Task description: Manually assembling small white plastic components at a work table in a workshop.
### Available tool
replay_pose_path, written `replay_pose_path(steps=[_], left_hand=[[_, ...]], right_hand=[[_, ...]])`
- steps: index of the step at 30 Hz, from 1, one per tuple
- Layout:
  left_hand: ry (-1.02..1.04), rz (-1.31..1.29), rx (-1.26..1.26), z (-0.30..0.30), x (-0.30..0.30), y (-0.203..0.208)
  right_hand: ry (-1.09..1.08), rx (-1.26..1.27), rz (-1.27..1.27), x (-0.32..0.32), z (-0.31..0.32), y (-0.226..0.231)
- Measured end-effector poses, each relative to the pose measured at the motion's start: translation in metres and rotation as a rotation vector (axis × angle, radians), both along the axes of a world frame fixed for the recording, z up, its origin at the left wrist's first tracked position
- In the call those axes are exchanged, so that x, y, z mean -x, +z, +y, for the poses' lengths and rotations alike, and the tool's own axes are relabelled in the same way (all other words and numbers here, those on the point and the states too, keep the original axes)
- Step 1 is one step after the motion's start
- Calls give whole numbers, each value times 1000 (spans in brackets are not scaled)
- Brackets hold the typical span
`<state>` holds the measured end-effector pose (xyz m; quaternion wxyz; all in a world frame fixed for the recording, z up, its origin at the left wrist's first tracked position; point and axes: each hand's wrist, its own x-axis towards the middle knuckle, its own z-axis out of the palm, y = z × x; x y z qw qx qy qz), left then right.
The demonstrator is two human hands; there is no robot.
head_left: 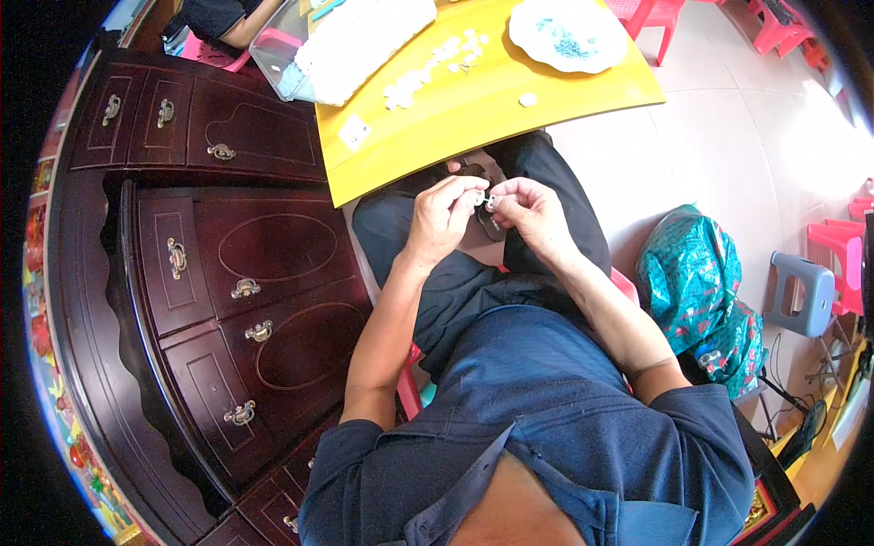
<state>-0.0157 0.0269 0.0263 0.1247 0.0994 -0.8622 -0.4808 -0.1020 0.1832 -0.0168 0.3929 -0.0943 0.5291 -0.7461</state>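
Above my lap, just off the near edge of the yellow table (564, 91), my two hands meet with fingertips almost touching. My left hand (441, 217) is closed in a pinch on a small white piece (480, 197). Thumb and forefinger of my right hand (534, 218) pinch another small white piece (492, 203) right beside it. Fingers cover much of both pieces; whether they are joined I cannot tell. Several similar white pieces (401, 91) lie scattered on the table, and a lone one (527, 99) lies nearer its edge.
A scalloped white plate (537, 50) with blue-green bits stands at the table's far right. A clear plastic bin (280, 82) and a white heap (360, 55) are at the far left. Dark wooden drawers (264, 282) line my left; a green bag (687, 273) and grey stool (801, 293) stand right.
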Motion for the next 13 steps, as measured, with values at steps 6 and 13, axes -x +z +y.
replay_pose_path(steps=[6, 13], left_hand=[[-32, 75, 111, -1, 3, 0], [-46, 54, 149, 1, 5, 5]], right_hand=[[-8, 6, 2, 0, -1, -5], [-16, -22, 19, 2, 0, -3]])
